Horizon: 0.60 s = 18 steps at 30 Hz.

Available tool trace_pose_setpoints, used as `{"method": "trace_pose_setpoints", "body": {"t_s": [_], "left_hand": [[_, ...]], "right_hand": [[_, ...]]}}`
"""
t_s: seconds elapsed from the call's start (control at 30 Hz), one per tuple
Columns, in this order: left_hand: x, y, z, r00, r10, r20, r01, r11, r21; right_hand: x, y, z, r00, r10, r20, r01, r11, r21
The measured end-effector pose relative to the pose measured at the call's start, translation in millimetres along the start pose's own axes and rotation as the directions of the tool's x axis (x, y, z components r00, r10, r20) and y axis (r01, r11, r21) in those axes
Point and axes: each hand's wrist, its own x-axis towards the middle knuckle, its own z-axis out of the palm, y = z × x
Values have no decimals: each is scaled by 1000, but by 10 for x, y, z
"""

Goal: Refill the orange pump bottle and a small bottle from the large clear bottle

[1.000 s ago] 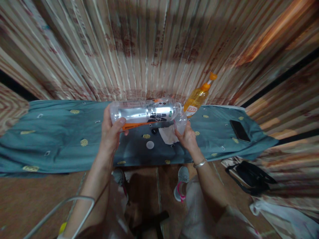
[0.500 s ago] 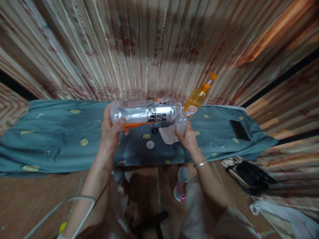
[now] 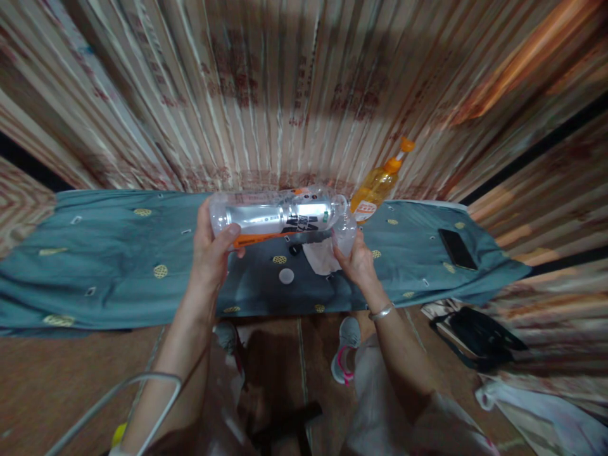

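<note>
My left hand (image 3: 211, 253) grips the base end of a large clear plastic bottle (image 3: 278, 217) with a silver and orange label, held on its side above the board. The bottle's mouth points right, over a small clear cup (image 3: 344, 233) that my right hand (image 3: 357, 263) holds from below. A white bottle cap (image 3: 286, 275) lies on the teal cloth just under the bottle, beside a small black cap (image 3: 295, 249). A white cloth or paper (image 3: 320, 258) lies under the cup.
The teal patterned cloth covers a long ironing board (image 3: 104, 253). An orange pump bottle (image 3: 377, 183) stands at its back edge. A black phone (image 3: 456, 248) lies on the right end. A black bag (image 3: 479, 335) sits on the floor at right, and striped curtains (image 3: 285, 95) hang behind.
</note>
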Motion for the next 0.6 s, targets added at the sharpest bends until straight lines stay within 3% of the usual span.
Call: {"method": "trace_pose_setpoints", "body": {"t_s": [0.27,0.6], "left_hand": [[11,-15,-14,1000,17,20,-17,1000,-8],[3,-6,-14,1000,14,18,-14,1000,8]], "right_hand": [[2,-4,0,999,36,11,-36,999,-2],[0,50,26,1000,-5,-5,5,1000,-12]]}}
